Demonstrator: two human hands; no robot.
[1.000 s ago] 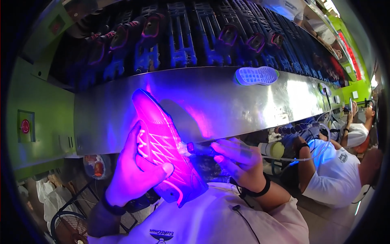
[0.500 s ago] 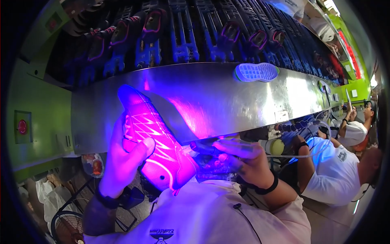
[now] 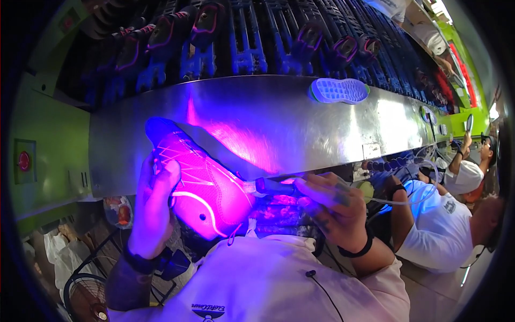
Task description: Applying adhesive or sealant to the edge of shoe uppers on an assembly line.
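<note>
My left hand (image 3: 151, 206) is closed around a shoe upper (image 3: 212, 185), its thumb pressed over the lacing side. Violet-pink light floods the shoe, which tilts with its toe up and left toward the metal bench. In my right hand (image 3: 339, 209) a brush (image 3: 274, 187) with a dark handle is pinched between thumb and fingers. Its pale tip meets the shoe's lower edge on the right, near the heel. On the far part of the bench lies a loose white sole (image 3: 339, 91), tread side up.
Beyond the steel bench (image 3: 300, 134) runs a dark rack conveyor (image 3: 247, 53) carrying several dark shoes (image 3: 206, 24). A green cabinet (image 3: 53, 155) with a red button stands at left. At right sit co-workers in white shirts (image 3: 442, 231). A fan (image 3: 88, 298) is low at left.
The shoe has turned, its toe tipping further left and its side facing me more. My right hand has brought the brush up against the shoe's edge.
</note>
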